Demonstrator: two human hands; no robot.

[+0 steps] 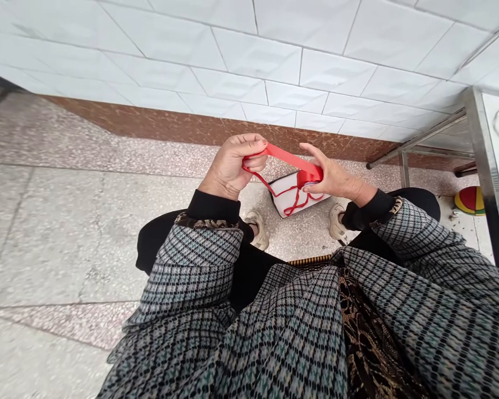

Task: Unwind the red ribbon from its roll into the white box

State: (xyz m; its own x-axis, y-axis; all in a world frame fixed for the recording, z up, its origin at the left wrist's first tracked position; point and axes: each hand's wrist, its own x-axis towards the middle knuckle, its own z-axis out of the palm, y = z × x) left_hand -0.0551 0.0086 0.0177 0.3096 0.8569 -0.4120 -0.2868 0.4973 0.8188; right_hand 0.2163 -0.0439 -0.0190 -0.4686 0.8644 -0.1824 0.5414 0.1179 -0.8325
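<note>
Left hand point(228, 169) pinches flat red ribbon band point(289, 159), right hand point(332, 177) at 3 o'clock grips its other end; stretching step; white paper bag point(289, 200) hangs beneath

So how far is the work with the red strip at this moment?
Done: the red cord already hangs in loops over the white and red bag. In hand: the left hand pinches one end of the red strip, and the right hand holds the other end at the bag's top, so the strip is stretched between them. Left: the pictures do not show if the strip is fixed to the bag.
</note>
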